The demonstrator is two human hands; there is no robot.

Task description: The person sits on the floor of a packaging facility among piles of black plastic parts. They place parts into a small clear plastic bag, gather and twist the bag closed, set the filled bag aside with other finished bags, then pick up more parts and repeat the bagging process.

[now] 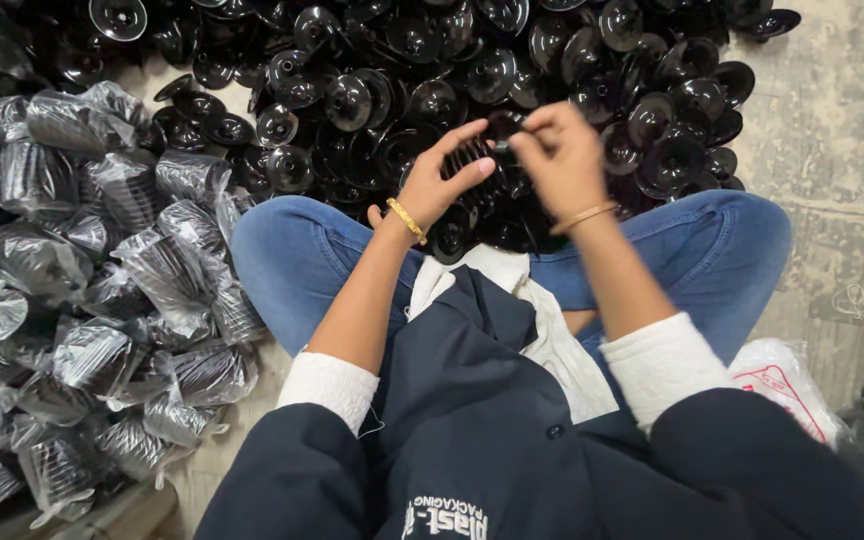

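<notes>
I sat cross-legged on the floor (842, 150), and my left hand (442, 175) and right hand (557, 160) were raised together just above my knees, in front of the big heap of loose black discs (472, 60). Between the two hands I held a stack of black discs (482, 170), nested edge to edge and lying roughly sideways. My left fingers (457, 140) were stretched out and curved along the near left side of the stack, with the thumb under it, so the ribbed edges of the discs showed just beside my fingertips. My right fingers (542, 120) were bent and pinched at the top right end of the stack, gripping what seemed to be a single disc there, though the blur and the dark plastic made that hard to tell. The stack touched both hands and hung over my lap, just clear of the heap behind it. A gold bangle (407, 220) sat on my left wrist and another on my right. To my left lay a pile of clear bags (102, 300) filled with stacked discs, and by my right knee lay a white plastic bag (787, 385).
</notes>
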